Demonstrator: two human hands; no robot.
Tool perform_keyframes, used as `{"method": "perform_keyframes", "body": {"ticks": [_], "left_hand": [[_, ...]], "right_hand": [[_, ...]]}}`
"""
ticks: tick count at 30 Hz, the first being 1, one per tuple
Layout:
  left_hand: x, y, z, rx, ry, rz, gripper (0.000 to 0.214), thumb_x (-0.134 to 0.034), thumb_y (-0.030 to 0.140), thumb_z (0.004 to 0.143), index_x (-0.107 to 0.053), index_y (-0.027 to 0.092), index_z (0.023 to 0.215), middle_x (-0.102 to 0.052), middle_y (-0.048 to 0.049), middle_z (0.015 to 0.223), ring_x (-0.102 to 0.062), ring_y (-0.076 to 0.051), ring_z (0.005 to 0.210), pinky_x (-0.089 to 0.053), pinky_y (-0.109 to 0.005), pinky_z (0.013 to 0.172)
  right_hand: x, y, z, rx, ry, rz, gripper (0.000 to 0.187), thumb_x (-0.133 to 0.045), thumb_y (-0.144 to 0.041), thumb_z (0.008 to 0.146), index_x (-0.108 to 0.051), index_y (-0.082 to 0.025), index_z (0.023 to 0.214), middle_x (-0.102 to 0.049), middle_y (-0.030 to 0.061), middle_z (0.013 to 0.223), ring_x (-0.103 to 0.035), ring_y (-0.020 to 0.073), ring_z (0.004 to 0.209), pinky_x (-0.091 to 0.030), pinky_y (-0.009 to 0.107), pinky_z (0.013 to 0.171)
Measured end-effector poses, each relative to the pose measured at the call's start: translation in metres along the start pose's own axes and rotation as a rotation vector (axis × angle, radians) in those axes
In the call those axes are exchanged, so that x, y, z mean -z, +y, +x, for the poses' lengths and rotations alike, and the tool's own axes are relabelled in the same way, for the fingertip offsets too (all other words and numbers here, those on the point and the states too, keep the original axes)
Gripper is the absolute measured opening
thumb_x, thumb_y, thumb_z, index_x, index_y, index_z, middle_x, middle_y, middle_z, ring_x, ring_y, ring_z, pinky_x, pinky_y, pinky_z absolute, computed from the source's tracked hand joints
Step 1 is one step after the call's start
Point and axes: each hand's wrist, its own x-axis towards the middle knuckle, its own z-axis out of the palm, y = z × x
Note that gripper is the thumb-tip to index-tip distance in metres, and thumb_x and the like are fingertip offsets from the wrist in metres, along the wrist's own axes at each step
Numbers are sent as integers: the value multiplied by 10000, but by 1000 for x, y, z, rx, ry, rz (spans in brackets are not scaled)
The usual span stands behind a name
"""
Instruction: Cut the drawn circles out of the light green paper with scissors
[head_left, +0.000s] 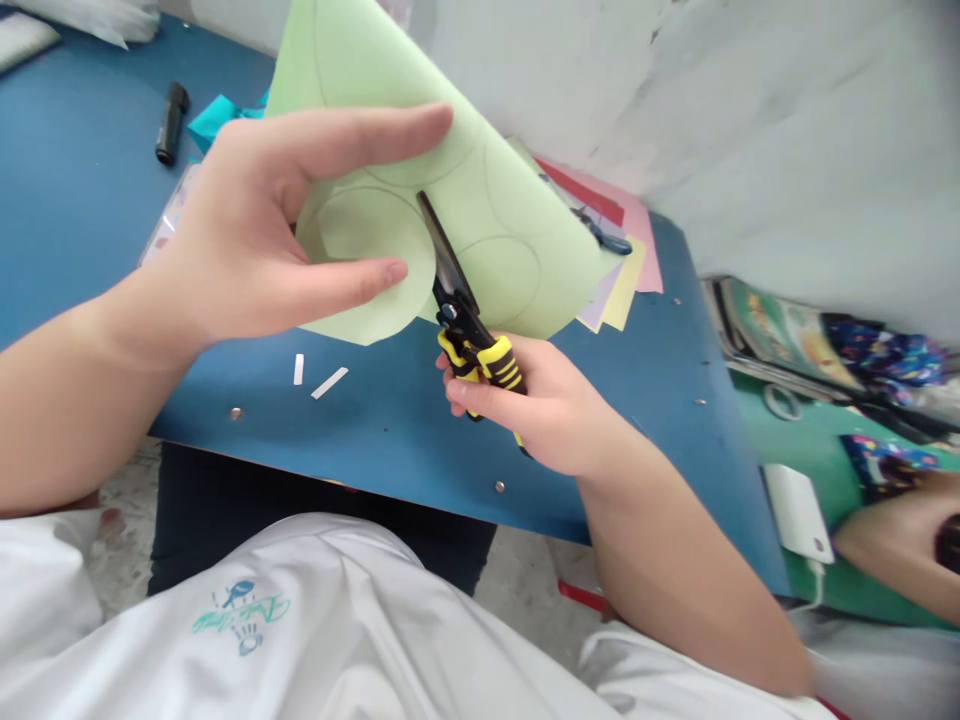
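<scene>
My left hand [255, 220] grips a light green sheet of paper [517, 210], its thumb lying across a partly cut round piece. The index finger stretches over the front of the sheet, and the other fingers are hidden behind. Several circles are drawn on the paper in thin dark lines. In my right hand [532, 400] are scissors [457, 300] with black blades and yellow-and-black handles. Their blades point up and slightly left, along the edge of the round piece. They look nearly closed.
Two white strips [330, 383] lie on the blue table [390, 450] near its front edge. A black marker [172, 125] is at the back left. Pink, yellow and purple papers [626, 285] sit behind the sheet. To the right, a person's arm [900, 540] rests by a white power bank [799, 512].
</scene>
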Motion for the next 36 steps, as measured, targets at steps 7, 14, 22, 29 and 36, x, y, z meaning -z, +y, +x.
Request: {"method": "perform_keyframes", "body": {"ticks": [7,14,22,29,36], "left_hand": [[4,39,-2,231,-103,-112,826,-776,603,1280,-617,139,1944,-779,-125,1797,-777,-456,1683,-629,-728,1448],[3,22,4,69,-50,-179,943,-890,722,1169,-725,90,1850,-849,-139,1703,-790,-484,1655,-681,-677,1419],[2,22,1,105,-55,-114,844,-842,594,1265,-654,103,1925,-775,-188,1808,-790,-445,1668,-676,-630,1443],[2,34,-1,171,-76,-11,821,-781,529,1297,-582,99,1967,-679,-198,1919,-650,-455,1823,-568,-644,1541],[3,11,-1,18,-58,25,792,-729,603,1315,-614,137,1945,-732,-145,1872,-697,-414,1786,-595,-608,1483]], "right_hand": [[-6,3,4,62,31,-4,383,-860,-567,920,-798,-222,1073,-757,56,886,-684,274,846,-532,434,798],[-7,5,3,135,30,20,306,-901,-497,957,-801,-230,1064,-775,47,895,-670,252,840,-540,416,803],[-10,10,5,178,42,30,308,-915,-496,972,-790,-238,1084,-786,42,910,-682,253,846,-554,422,827],[-16,12,7,223,66,40,287,-900,-485,987,-760,-241,1041,-780,43,922,-687,253,858,-573,434,872],[-16,12,9,206,78,41,301,-917,-490,973,-772,-241,1057,-810,45,931,-722,262,873,-594,437,882]]}}
